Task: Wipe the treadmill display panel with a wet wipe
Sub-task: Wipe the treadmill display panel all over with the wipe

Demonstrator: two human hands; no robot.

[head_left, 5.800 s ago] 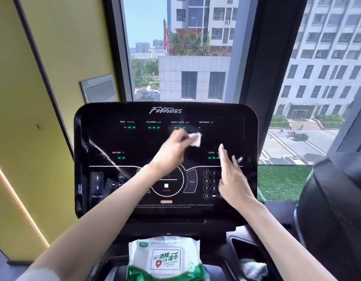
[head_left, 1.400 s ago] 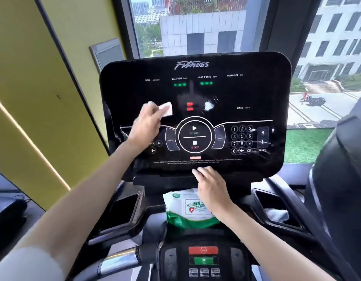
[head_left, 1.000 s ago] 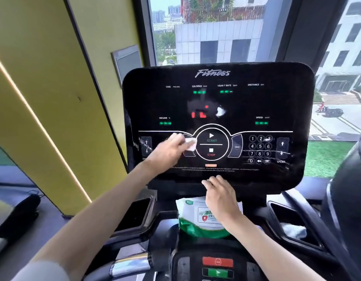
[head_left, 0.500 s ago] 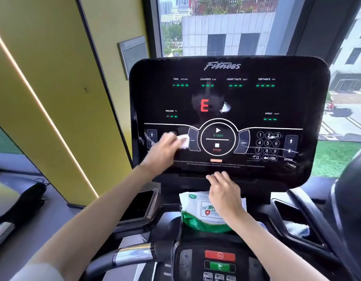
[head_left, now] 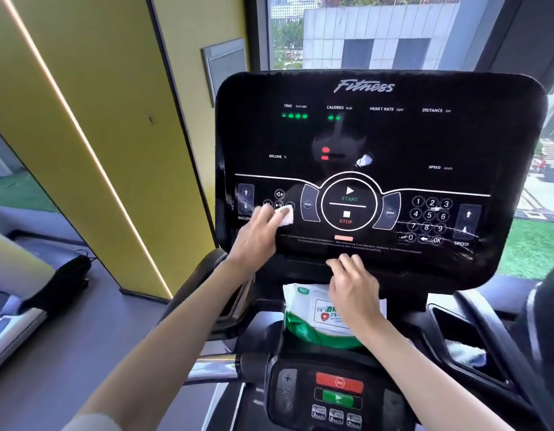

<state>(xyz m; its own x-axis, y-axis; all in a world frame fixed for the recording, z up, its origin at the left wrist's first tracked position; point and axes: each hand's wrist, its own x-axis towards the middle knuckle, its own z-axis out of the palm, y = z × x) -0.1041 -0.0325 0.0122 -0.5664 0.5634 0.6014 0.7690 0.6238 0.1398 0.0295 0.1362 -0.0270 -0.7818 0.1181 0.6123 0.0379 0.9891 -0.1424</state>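
The small white folded wet wipe [head_left: 286, 216] lies flat against the lower left of the glossy black treadmill display panel [head_left: 394, 135]. It covers the round media keys between the INCLINE arrows and the grey PROG key. Your left hand [head_left: 257, 234] has it in its grip: the fingers [head_left: 271, 213] bend over the wipe and press it to the glass, and one corner shows past the fingertips.

The panel is dark and shiny (a silhouette reflects in its middle). Green dashes are lit under TIME and CALORIES, and red marks glow at the centre. Pale streaks cross the number pad and the SPEED arrows on the right, with more beside the INCLINE arrows on the left.

Your right hand [head_left: 353, 284] holds nothing. Its grip is loose, the fingers gently curved, their tips resting on the panel's lower edge below the STOP key.

Right under that hand, the black centre tray [head_left: 279, 334] holds a white-and-green soft pack of wipes [head_left: 303, 321], its label partly covered by your wrist. The black side pocket [head_left: 440, 325] on the right has a crumpled white wad [head_left: 465, 353] in it; what it is cannot be told. Below the tray sits a small console with a red button [head_left: 339, 382] above a green button [head_left: 338, 398].
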